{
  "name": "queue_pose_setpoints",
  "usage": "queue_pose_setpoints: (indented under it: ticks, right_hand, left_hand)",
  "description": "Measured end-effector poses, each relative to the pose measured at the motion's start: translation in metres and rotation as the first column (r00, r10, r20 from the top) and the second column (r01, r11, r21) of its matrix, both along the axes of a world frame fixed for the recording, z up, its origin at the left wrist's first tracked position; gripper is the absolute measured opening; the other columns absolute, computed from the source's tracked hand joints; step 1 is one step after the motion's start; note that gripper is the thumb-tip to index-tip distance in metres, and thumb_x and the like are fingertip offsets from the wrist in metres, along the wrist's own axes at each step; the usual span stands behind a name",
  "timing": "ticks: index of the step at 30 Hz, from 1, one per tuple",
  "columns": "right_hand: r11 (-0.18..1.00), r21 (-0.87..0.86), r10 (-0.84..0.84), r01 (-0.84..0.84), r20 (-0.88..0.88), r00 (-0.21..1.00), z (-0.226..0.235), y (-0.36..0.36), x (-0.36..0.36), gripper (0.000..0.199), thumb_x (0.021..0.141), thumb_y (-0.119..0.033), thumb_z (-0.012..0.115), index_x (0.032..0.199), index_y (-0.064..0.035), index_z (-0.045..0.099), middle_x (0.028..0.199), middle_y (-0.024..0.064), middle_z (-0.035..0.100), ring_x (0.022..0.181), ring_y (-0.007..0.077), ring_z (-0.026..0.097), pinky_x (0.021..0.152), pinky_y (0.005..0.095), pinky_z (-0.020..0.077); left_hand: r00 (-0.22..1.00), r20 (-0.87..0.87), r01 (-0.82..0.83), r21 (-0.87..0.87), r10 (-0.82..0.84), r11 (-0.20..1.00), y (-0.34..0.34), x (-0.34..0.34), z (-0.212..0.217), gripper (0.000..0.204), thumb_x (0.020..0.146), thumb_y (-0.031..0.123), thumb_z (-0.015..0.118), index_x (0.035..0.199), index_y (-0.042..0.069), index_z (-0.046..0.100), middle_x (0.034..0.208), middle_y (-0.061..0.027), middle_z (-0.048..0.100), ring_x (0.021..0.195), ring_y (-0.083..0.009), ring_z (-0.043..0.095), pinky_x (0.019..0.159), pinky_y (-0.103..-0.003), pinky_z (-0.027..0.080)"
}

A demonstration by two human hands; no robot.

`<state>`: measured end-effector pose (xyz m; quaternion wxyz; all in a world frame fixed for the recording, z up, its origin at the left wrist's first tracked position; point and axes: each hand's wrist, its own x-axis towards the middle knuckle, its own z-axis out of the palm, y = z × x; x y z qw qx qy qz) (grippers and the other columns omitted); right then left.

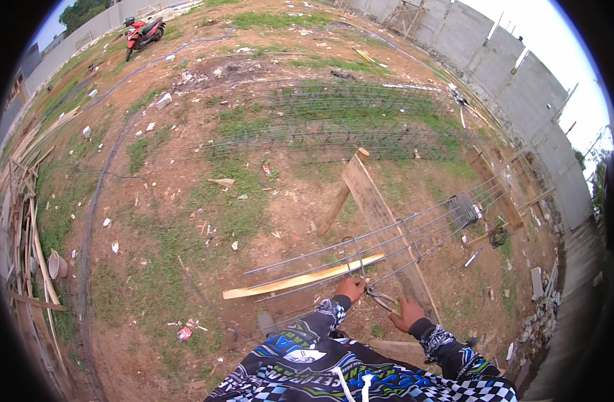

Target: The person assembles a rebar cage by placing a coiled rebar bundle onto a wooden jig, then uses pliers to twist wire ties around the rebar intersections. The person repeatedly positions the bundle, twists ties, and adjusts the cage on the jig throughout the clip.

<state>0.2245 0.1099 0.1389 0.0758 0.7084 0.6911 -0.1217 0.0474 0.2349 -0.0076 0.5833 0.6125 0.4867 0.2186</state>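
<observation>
My left hand [351, 289] is closed at the lower corner of a bent steel stirrup [358, 249]; whether a wire is also in its fingers is too small to tell. My right hand [407, 314] grips a pair of pincers [385, 301] by the handles. The pincers' jaws touch or nearly touch the near long steel bar, just right of my left hand. This stirrup loops around several long parallel rebars [300, 256]. A second stirrup [408, 240] stands around the bars farther right, over a wooden plank [387, 224] that supports them.
A pale wood strip [287, 284] lies under the bars. Bunched stirrups [465, 210] hang near a second plank support [498, 187]. Finished rebar cages [333, 137] lie on the grass ahead. Timber [19, 221] and a bucket [57, 265] stand left; a red motorbike [145, 36] is parked far off.
</observation>
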Motion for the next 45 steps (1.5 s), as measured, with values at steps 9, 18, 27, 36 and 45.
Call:
queue_pose_setpoints:
  ticks: [9,18,27,36,45]
  right_hand:
    - [0.977,-0.208,-0.046,0.035,-0.05,0.998,-0.004,-0.002,-0.009,0.039,0.097,-0.036,0.049,0.114,-0.0013,0.053,0.091,0.0241,0.064,0.075,0.0397,0.064,0.067,0.0485,0.0518]
    - [0.573,-0.799,-0.73,0.182,-0.396,0.558,-0.024,0.016,0.018,0.059,0.079,-0.05,0.074,0.107,-0.0014,0.056,0.081,0.0103,0.065,0.069,0.023,0.066,0.06,0.0339,0.0528]
    - [0.991,0.086,0.091,-0.098,0.086,0.992,-0.012,-0.007,0.007,0.055,0.086,-0.036,0.064,0.125,0.0008,0.052,0.105,0.0239,0.063,0.094,0.0422,0.062,0.081,0.0496,0.0494]
    - [0.579,-0.783,-0.728,0.227,-0.37,0.578,-0.034,0.018,0.032,0.052,0.083,-0.044,0.071,0.111,-0.0017,0.062,0.073,0.0124,0.069,0.077,0.0305,0.069,0.073,0.0429,0.0528]
    - [0.978,-0.19,-0.107,0.087,-0.102,0.989,-0.028,0.0,0.011,0.057,0.083,-0.044,0.068,0.117,0.0008,0.057,0.103,0.0232,0.066,0.086,0.0385,0.066,0.078,0.0456,0.0522]
  left_hand:
    - [0.999,-0.019,-0.039,0.029,0.04,0.999,-0.002,0.0,-0.003,0.05,0.091,0.052,0.056,0.086,0.005,0.073,0.075,-0.0229,0.066,0.073,-0.0417,0.064,0.07,-0.049,0.047]
    - [0.994,-0.064,-0.085,0.117,0.093,0.989,-0.004,0.003,0.001,0.053,0.09,0.053,0.055,0.083,0.004,0.073,0.076,-0.0236,0.066,0.075,-0.0418,0.064,0.07,-0.05,0.048]
    - [0.995,-0.061,-0.071,0.073,0.076,0.995,-0.005,0.0,0.005,0.051,0.09,0.053,0.055,0.083,0.006,0.072,0.078,-0.0228,0.067,0.077,-0.042,0.064,0.071,-0.049,0.049]
    - [0.999,-0.002,-0.042,0.059,0.043,0.997,-0.004,0.005,-0.005,0.05,0.091,0.051,0.055,0.082,0.005,0.071,0.077,-0.0232,0.066,0.075,-0.0426,0.062,0.071,-0.05,0.047]
    - [0.997,-0.077,0.014,0.041,-0.01,0.999,0.002,0.002,-0.004,0.047,0.092,0.054,0.053,0.103,0.013,0.073,0.086,-0.0199,0.069,0.083,-0.0364,0.067,0.076,-0.043,0.05]
